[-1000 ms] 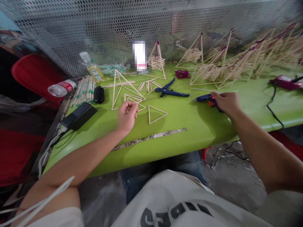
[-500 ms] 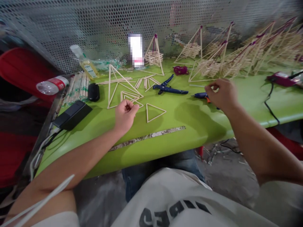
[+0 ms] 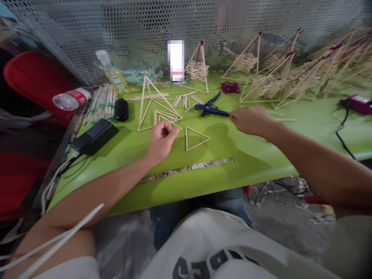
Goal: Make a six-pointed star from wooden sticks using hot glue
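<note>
My left hand rests on the green table in a loose fist, thumb against curled fingers. It lies at the near corner of a stack of flat stick triangles. A single stick triangle lies just right of it. My right hand hovers low over the table, fingers drawn together at the handle end of the blue pliers. What either hand holds is hidden. A tall open stick frame stands behind the stack.
Finished stick pyramids crowd the back right before a perforated metal screen. Loose sticks, purple thread, a black box, a water bottle and a pink corded device lie around. A patterned strip runs along the near edge.
My right hand left the blue glue gun, rose in a pinch, then swept left to the pliers' handle; the glue gun is out of sight now. My left hand stayed put.
</note>
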The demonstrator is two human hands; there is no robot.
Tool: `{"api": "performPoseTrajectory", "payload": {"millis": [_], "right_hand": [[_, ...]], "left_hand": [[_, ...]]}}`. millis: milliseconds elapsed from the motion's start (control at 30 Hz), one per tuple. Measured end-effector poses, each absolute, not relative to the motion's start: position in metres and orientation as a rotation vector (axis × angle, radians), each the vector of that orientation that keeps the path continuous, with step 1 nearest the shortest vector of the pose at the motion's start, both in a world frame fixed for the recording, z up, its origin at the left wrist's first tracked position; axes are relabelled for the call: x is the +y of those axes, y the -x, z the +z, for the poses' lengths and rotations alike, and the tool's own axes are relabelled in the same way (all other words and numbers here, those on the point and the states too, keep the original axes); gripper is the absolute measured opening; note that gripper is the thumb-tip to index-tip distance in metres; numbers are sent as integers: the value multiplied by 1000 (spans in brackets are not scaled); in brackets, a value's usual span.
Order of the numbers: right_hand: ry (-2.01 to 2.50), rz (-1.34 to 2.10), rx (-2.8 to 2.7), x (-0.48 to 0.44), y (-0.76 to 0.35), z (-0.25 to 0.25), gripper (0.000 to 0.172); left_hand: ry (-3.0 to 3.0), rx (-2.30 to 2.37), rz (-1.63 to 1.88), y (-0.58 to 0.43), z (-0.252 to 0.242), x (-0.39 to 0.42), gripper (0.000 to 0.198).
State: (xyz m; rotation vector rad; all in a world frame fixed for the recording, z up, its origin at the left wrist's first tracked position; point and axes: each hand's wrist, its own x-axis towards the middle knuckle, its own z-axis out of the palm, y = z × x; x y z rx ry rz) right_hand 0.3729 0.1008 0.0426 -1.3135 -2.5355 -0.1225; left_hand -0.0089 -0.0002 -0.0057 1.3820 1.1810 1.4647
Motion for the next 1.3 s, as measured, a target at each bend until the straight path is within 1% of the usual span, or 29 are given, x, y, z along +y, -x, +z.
{"api": "performPoseTrajectory", "payload": {"millis": [67,200,267,333,400,467,533,567,667,733,767,833,967,1033,1067,1167,1200,1233,1300], "right_hand": [[1395,-141,-2477,103,-367,62,31],[1445,-122,-2387,94,-344,108,7],[1357,-17,-2336,82,-328,127,6],[1204,83,-2265,70,-312,139,7],[1071,145,-2276,62,-297,143,14],[959,174,-2332,63,-287,136,20],[850,197,-2384,71,-280,120,21],[806,215,-2396,77,-279,108,19],[759,287,-2374,90,-282,69,18],[785,334,-2391,90,-287,47,20],[805,348,-2412,89,-291,39,21],[855,360,-2460,84,-296,32,22],[833,313,-2528,71,-295,39,19],[656,223,-2537,58,-288,46,16],[531,173,-2536,49,-283,49,18],[68,58,-2528,17,-262,58,35],[-94,3,-2488,7,-256,59,39],[-251,-54,-2384,-2,-250,60,38],[-358,-99,-2166,-17,-246,62,39]], "left_hand": [[-1375,1184,1459,9,-7,0,28],[-1377,1191,1451,11,-7,0,28],[-1379,1198,1449,12,-7,0,27],[-1378,1203,1453,12,-7,0,27],[-1376,1209,1462,13,-7,1,25],[-1381,1217,1464,13,-8,1,22],[-1398,1220,1454,14,-10,1,18],[-1418,1219,1445,14,-11,1,20],[-1532,1233,1440,14,-12,-2,46],[-1641,1256,1456,13,-11,-4,55],[-1690,1268,1464,12,-9,-5,54],[-1759,1284,1470,11,-5,-6,45],[-1797,1290,1408,11,2,-7,25],[-1817,1317,1371,13,3,-9,18],[-1824,1337,1351,13,2,-11,16],[-1853,1370,1305,16,1,-16,14],[-1870,1375,1295,16,1,-17,14],[-1887,1385,1291,17,1,-18,14],[-1925,1413,1267,17,2,-18,14]]}}
